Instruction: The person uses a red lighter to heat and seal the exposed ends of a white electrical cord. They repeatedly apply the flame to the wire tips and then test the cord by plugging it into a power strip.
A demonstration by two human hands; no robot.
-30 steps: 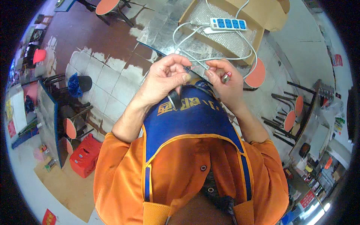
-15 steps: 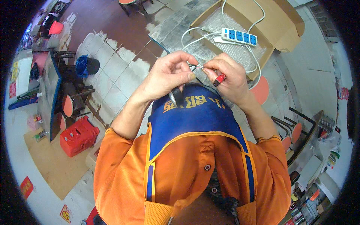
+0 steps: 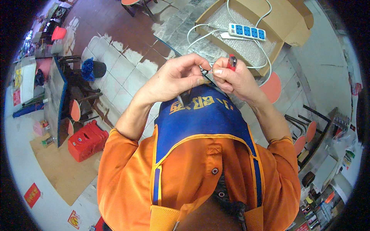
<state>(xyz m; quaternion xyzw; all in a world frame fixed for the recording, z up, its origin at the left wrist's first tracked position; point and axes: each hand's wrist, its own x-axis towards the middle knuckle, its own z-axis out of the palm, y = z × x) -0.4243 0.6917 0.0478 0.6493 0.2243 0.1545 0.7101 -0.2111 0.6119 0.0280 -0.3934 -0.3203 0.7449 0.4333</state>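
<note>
My left hand (image 3: pixel 181 77) is closed on a black-handled metal tool, apparently scissors (image 3: pixel 204 72), with its metal part hanging below my palm. My right hand (image 3: pixel 235 81) grips a small red tool (image 3: pixel 232 61) pointing upward, and its thumb and finger are pinched beside the thin end of a white cable (image 3: pixel 256 66) near my left fingertips. The exact contact there is too small to make out. Both hands are above my blue apron (image 3: pixel 200 119) with yellow trim.
A power strip (image 3: pixel 246 31) with looped cables lies on bubble wrap in an open cardboard box (image 3: pixel 289 23) on a table (image 3: pixel 169 32). Around are orange round stools (image 3: pixel 273 90), a dark bucket (image 3: pixel 98 69), folded tables (image 3: pixel 54 100) and a red plastic stool (image 3: pixel 86 144).
My right hand has turned, swinging the red tool from below the fingers to upright above them. My left hand has shifted slightly rightward; the view has also shifted.
</note>
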